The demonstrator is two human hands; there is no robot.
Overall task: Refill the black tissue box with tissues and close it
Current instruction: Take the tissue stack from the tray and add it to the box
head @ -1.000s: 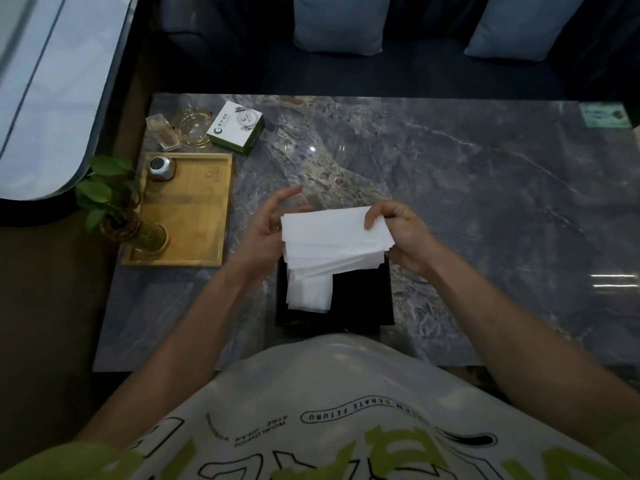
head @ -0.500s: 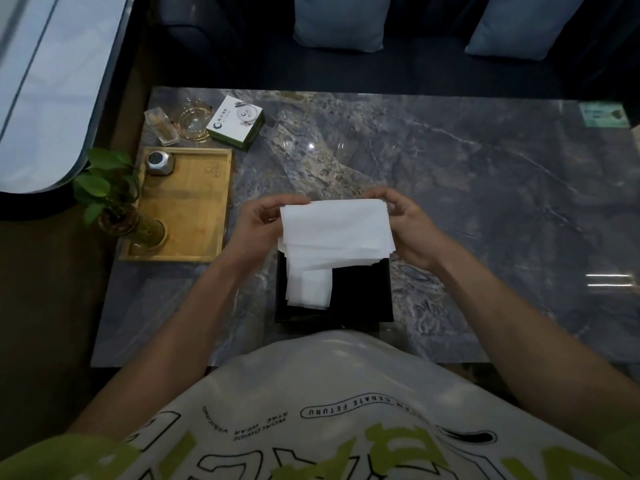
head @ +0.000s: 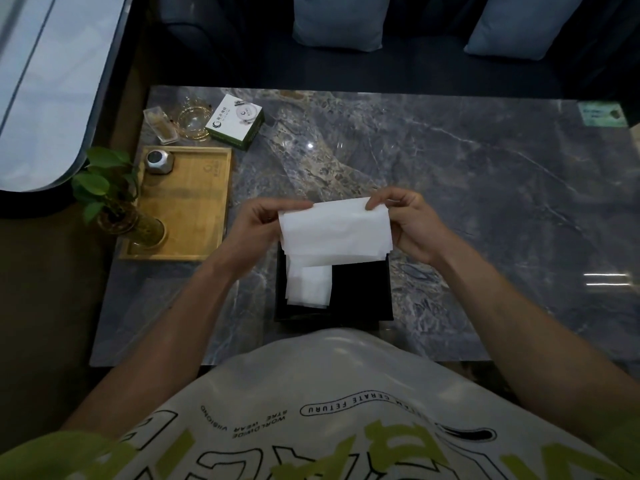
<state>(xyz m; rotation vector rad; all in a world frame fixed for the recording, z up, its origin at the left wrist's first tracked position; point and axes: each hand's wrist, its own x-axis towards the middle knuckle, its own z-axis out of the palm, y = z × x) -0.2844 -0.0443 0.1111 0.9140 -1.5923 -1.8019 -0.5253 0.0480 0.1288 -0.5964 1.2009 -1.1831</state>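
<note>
Left hand [head: 256, 223] pinches the left edge of the soft white tissues [head: 334, 233]; right hand [head: 412, 226] pinches their far right corner. The rectangular stack hangs over the open, square black box [head: 360, 292], one narrower fold drooping inside. The box sits on the veined grey marble table [head: 450, 168]. The shirt [head: 311, 375] reads "CERATE FETURU".

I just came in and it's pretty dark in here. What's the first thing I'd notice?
The bright white stack of tissues jumps out, held at both ends by the left hand and right hand above the black tissue box at the marble table's near edge. A few tissues hang down over the box's left part. On the left, a wooden tray carries a green plant in a glass vase.
</note>
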